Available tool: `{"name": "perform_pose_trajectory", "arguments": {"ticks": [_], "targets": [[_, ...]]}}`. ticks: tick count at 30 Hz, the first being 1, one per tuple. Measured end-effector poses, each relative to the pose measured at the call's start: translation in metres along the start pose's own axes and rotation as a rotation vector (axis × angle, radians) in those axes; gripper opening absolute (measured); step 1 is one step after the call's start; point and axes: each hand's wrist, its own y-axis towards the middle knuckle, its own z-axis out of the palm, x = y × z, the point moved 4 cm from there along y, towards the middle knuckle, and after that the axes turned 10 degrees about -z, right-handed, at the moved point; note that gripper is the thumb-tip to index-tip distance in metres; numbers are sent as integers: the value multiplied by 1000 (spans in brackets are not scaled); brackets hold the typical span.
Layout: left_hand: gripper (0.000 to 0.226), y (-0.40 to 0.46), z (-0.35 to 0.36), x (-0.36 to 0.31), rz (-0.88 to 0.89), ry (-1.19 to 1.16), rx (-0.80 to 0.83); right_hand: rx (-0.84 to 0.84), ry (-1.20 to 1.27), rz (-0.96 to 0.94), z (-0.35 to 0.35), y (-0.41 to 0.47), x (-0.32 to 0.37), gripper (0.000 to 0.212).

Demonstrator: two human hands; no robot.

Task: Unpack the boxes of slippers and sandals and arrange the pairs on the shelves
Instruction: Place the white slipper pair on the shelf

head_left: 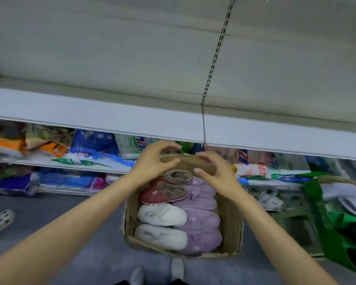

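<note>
Cardboard is what both hands are on: the far flap (188,163) of the open box (232,225), which stands on the floor below the front edge of the empty shelf (95,112). The left hand (154,161) pinches the flap's left end, thumb on the near face and fingers curled over the top; the right hand (216,173) grips the right end the same way, thumb pressed flat on the board. Neither hand holds a slipper yet.

Inside the box the pairs lie packed side by side: white fluffy slippers (161,223) along the left wall near the front corner, purple ones (201,219) filling the right side, and a red pair with brown lining (164,190) toward the far wall, just under the hands.

These should handle easily, I judge: light, soft, squashy, nothing to break (the fleece may slip a little through a loose hold). Best taken as a pair, soles together, fingers round the middle or hooked into the openings. The flap is stiffer but bends at its crease, so folding it back outward should clear the way to the red pair.
</note>
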Motion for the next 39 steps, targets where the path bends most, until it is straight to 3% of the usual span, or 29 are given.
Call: {"name": "perform_pose_trajectory", "arguments": {"ticks": [6, 11, 14, 18, 22, 27, 32, 39], "targets": [[35, -45, 73, 111, -378, -21, 92, 250, 121, 216, 76, -58, -101, 42], [48, -92, 132, 189, -605, 165, 214, 445, 114, 397, 139, -103, -163, 44], [50, -107, 171, 223, -613, 324, 406, 593, 113, 443, 182, -129, -193, 45], [59, -111, 215, 251, -551, 766, 677, 602, 137, 514, 223, -162, -217, 51], [56, -104, 241, 251, -454, 1138, 756, 553, 157, 519, 242, -175, -227, 47], [45, -88, 258, 255, -437, 1200, 765, 451, 249, 529, 240, -177, -233, 39], [50, -70, 241, 244, -481, 1076, 705, 229, 287, 640, 215, -174, -236, 34], [41, -35, 229, 191, -642, 609, 358, -174, 480, 931, 175, -161, -251, 33]]}}
